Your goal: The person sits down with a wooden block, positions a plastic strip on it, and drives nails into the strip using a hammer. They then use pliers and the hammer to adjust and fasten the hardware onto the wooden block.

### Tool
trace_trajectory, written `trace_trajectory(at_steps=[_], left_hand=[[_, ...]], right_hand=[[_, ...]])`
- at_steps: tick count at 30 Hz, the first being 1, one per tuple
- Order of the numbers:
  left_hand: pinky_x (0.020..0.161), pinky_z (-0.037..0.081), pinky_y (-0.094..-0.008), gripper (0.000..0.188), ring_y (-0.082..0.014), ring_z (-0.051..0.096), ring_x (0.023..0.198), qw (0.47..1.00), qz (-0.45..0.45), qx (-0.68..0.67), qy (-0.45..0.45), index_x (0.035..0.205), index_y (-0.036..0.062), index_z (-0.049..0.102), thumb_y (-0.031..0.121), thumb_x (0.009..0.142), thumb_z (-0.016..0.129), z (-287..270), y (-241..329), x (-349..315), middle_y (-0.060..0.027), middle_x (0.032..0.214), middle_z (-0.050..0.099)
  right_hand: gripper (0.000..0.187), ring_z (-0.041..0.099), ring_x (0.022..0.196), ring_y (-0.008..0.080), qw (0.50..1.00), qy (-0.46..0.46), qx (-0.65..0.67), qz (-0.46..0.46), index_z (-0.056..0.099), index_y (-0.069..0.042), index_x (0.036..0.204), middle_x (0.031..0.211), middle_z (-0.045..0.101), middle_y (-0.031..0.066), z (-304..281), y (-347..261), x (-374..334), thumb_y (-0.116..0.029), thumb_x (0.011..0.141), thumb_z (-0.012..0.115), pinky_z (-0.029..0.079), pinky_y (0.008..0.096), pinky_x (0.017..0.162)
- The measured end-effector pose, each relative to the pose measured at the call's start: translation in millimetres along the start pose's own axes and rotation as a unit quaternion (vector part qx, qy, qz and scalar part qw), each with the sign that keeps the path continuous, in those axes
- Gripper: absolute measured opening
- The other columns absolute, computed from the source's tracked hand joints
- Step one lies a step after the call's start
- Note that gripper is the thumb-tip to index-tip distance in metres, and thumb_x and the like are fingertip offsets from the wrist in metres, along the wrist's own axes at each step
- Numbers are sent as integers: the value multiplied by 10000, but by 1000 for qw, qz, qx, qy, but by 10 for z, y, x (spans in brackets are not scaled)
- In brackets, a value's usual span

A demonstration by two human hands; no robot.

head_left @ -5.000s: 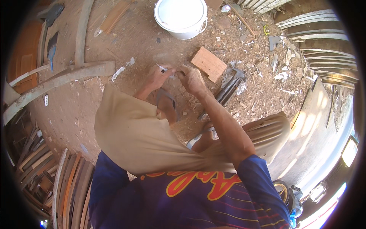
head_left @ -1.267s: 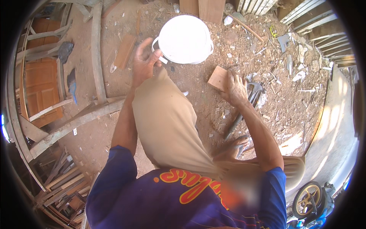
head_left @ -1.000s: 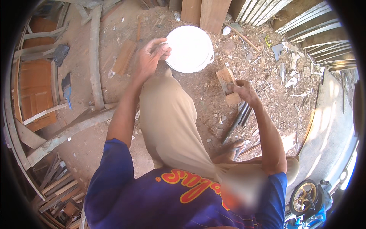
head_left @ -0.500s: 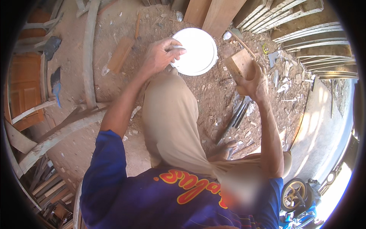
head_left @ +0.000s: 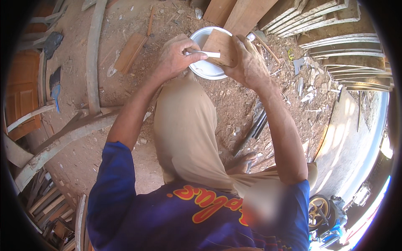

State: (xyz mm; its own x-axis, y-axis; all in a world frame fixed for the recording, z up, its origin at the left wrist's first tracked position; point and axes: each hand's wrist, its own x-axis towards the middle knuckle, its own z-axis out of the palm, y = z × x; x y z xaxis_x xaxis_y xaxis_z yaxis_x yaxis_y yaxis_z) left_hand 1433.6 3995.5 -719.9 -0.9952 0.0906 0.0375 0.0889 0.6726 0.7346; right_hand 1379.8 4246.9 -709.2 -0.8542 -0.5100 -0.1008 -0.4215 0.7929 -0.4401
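A thin white strip (head_left: 212, 55) sticks out from the closed fingers of my left hand (head_left: 172, 57), which pinches it above the left rim of a round white lid or container (head_left: 209, 72). With my right hand (head_left: 250, 62) I grip a brown wooden block (head_left: 222, 45), tilted over the same white round surface. The far end of the strip lies in front of the block's face; whether the two touch I cannot tell. The block and both hands hide much of the round white thing.
On the dirt floor to the left lie a short board (head_left: 130, 53) and a blue-handled brush (head_left: 55, 90). Planks (head_left: 247, 16) lean at the far side. Stacked curved timbers (head_left: 331, 31) stand far right. Dark bars (head_left: 253, 131) rest near my foot, and wood chips litter the ground.
My right hand has brought the wooden block leftward from the open floor to above the white round thing, close to my left hand. The white strip now shows longer from my left fingers.
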Motion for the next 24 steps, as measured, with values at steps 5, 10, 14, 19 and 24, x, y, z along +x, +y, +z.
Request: trace_trajectory(at_steps=[5,10,14,19,24], left_hand=[[787,513,-368,345,-217,659,871,1000,2,-4,18,969,41,720,333,833,842,-20,-11,52,-105,972,698],[787,511,-370,390,-215,648,858,987,-141,-29,-70,1056,74,688,345,821,840,-55,228,163,-82,959,695],[806,506,-364,384,-207,642,876,990,-115,-53,-56,1079,85,681,324,817,830,52,161,203,-83,972,703],[830,502,-357,279,-216,651,917,999,-10,-31,-25,1006,55,714,255,833,806,87,92,201,-90,974,691],[884,541,-397,287,-299,678,961,998,-14,-3,-62,1039,22,753,264,885,756,22,212,274,-144,1026,699]], right_hand=[[781,535,1333,392,999,33,40,-17,519,-11,1455,1481,522,179,-32,-53,88,-308,806,836,455,476,1125],[326,695,1131,282,982,124,145,20,675,-35,1283,1217,699,186,-211,177,24,-167,986,659,555,389,958],[191,747,959,217,962,124,237,55,738,-51,1157,1023,770,134,-161,170,-111,-104,1017,620,582,349,867],[123,762,933,172,929,98,344,90,682,11,1099,1045,773,118,-24,-226,-166,-55,1026,608,612,311,851],[121,731,938,406,922,115,360,84,662,-18,1052,969,750,206,212,-404,-54,-108,991,609,574,452,812]])
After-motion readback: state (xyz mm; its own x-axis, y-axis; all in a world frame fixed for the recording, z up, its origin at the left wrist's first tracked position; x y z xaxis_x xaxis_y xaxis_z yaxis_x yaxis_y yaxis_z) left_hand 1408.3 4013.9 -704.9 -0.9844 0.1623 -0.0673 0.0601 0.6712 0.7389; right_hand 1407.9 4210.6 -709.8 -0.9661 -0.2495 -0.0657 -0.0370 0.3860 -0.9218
